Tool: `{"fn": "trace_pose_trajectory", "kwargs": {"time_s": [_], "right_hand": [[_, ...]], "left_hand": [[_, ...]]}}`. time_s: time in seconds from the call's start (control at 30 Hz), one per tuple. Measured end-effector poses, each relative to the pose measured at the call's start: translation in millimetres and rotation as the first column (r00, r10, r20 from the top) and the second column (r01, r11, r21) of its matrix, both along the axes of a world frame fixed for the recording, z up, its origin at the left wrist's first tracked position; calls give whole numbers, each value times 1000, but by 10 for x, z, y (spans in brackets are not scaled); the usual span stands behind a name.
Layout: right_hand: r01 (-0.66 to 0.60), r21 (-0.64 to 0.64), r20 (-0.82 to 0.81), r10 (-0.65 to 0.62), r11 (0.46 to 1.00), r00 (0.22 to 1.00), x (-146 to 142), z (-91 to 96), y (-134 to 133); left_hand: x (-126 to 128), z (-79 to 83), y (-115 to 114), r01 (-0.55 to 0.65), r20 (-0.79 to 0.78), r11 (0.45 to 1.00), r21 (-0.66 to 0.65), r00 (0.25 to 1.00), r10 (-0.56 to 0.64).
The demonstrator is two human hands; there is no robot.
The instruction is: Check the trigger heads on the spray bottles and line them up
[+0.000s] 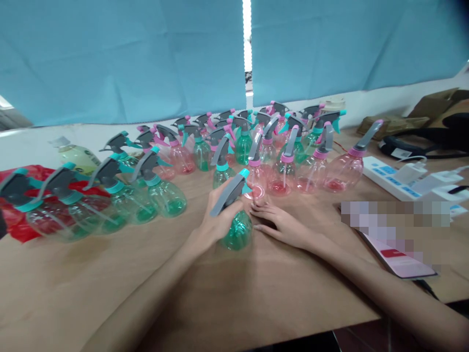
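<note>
My left hand is wrapped round the neck of a green spray bottle with a grey trigger and teal cap, standing on the brown table. My right hand lies flat on the table just right of that bottle, fingers stretched out and together, holding nothing. Its fingertips reach toward the bottle's side and a pink spray bottle behind.
Several green and pink spray bottles crowd the table's far half. More green ones stand at left by a red bag. A white power strip, chargers, a phone and cables lie at right. Blue curtain behind.
</note>
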State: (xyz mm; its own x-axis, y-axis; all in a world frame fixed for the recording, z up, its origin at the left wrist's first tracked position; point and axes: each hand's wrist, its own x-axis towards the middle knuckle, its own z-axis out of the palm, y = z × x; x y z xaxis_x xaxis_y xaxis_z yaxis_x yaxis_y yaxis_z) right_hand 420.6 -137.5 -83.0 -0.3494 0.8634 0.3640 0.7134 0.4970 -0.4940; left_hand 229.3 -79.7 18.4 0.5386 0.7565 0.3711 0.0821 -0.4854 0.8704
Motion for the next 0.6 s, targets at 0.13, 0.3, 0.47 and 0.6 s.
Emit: {"fn": "trace_pose_trajectory", "kwargs": {"time_s": [0.13,0.3,0.47,0.6], "right_hand": [[1,-8,5,-1,1000,1000,-4,13,-7],[7,-10,9,-7,1000,1000,-2,7,-7],[6,-10,10,-6,1000,1000,1,0,-5],[8,-10,8,-8,1000,1000,0,6,-4]], "left_hand": [[1,7,-11,-27,-21,1000,14,999,28],[7,8,-13,-43,-18,999,17,999,43],[14,23,-23,-58,-19,998,14,998,58],[19,51,-42,-79,-39,997,9,996,79]]}}
